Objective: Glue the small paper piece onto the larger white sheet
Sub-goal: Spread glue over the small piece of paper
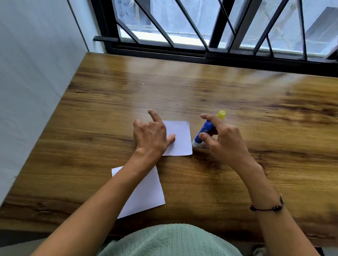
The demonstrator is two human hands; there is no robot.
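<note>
A small white paper piece [182, 137] lies flat on the wooden table [241, 109]. My left hand [151, 134] rests on its left part, fingers spread and thumb pressing the paper down. A larger white sheet [148, 196] lies nearer to me, partly hidden under my left forearm. To the right of the small piece is a blue glue stick [207, 129] with a yellow cap on; its white base touches the table. My right hand [223, 139] grips the stick between thumb and index finger.
The table runs up to a window with black metal bars [198, 29] at the back and a white wall [26, 76] on the left. My green top [165, 246] is at the near edge. A dark bracelet [268, 207] circles my right wrist.
</note>
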